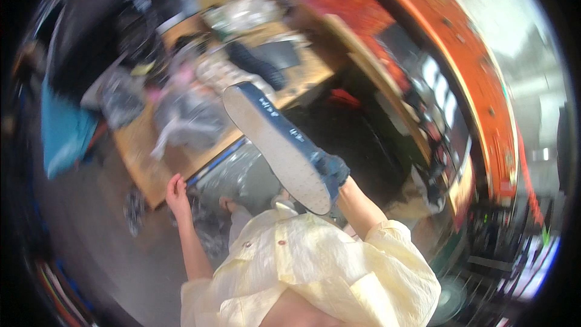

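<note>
A long sole-shaped piece (pixel 275 145) reaches up and left from my right arm. Its broad face is pale and speckled, and dark blue runs along its edge with white marks on it. At its lower end my right hand (pixel 334 172) grips it, covered by dark blue material that could be a glove or a cloth; the fingers do not show clearly. My left hand (pixel 176 189) hangs by the front edge of the wooden table (pixel 136 160), fingers loosely stretched, holding nothing.
On the table lie clear plastic bags (pixel 187 118), a dark ribbed piece (pixel 257 63) and a pale dotted piece (pixel 221 75). A long orange structure (pixel 472 79) runs down the right. A turquoise sheet (pixel 66 130) hangs at far left. Much of the picture is blurred.
</note>
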Tool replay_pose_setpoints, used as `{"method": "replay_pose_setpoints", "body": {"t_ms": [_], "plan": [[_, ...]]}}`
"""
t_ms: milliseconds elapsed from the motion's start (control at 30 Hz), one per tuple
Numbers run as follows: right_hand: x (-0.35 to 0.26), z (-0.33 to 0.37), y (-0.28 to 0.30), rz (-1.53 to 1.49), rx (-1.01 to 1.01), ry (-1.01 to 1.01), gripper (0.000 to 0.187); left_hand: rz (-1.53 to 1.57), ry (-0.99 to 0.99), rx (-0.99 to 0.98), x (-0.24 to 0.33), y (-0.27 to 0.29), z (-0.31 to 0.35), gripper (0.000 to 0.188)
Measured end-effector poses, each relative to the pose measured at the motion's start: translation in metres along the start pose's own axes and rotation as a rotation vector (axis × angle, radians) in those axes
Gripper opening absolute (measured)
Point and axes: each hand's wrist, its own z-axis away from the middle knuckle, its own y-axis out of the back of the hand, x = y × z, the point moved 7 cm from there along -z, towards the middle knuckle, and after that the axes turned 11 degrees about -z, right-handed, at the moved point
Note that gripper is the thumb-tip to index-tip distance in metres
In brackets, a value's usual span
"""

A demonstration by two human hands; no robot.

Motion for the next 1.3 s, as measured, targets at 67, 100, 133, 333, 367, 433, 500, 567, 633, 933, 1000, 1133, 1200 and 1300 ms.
{"method": "replay_pose_setpoints", "body": {"t_ms": [67,100,133,333,367,433,500,567,633,933,1000,1133,1200,1300], "plan": [[-0.057,0.043,0.018,0.220,-0.037,0.206,0.090,0.031,-0.094,-0.140,0.043,-0.083,-0.003,0.023],[-0.080,0.068,0.029,0.342,-0.027,0.288,0.088,0.042,-0.130,-0.225,0.061,-0.127,0.006,0.023],[-0.100,0.093,0.043,0.337,-0.003,0.330,0.096,0.055,-0.151,-0.298,0.076,-0.169,0.021,0.023],[-0.173,0.238,0.134,0.188,0.387,0.661,0.096,-0.108,-0.633,-0.855,0.194,-0.407,0.136,0.019],[-0.179,0.261,0.146,0.148,0.432,0.715,0.095,-0.075,-0.694,-0.909,0.214,-0.436,0.154,0.020],[-0.187,0.298,0.169,0.080,0.510,0.826,0.092,-0.062,-0.735,-0.953,0.246,-0.488,0.179,0.021],[-0.193,0.329,0.188,0.005,0.573,0.942,0.090,-0.066,-0.797,-0.983,0.274,-0.533,0.192,0.025],[-0.203,0.355,0.201,-0.044,0.623,1.052,0.088,-0.046,-0.800,-0.995,0.295,-0.582,0.197,0.031],[-0.217,0.377,0.211,-0.067,0.677,1.152,0.086,-0.054,-0.865,-0.988,0.312,-0.627,0.196,0.038],[-0.282,0.414,0.234,-0.131,0.793,1.375,0.076,-0.012,-0.643,-1.342,0.332,-0.777,0.209,0.054],[-0.297,0.417,0.246,-0.041,0.887,1.314,0.073,-0.187,-0.493,-1.417,0.329,-0.793,0.214,0.040],[-0.333,0.423,0.279,0.007,0.958,1.256,0.073,0.012,-0.408,-1.546,0.373,-0.800,0.231,0.027],[-0.355,0.424,0.302,0.010,0.915,1.220,0.074,0.023,-0.365,-1.502,0.402,-0.801,0.230,0.027],[-0.386,0.437,0.344,0.074,0.967,1.148,0.073,0.079,-0.468,-1.467,0.452,-0.812,0.234,0.025]]}}
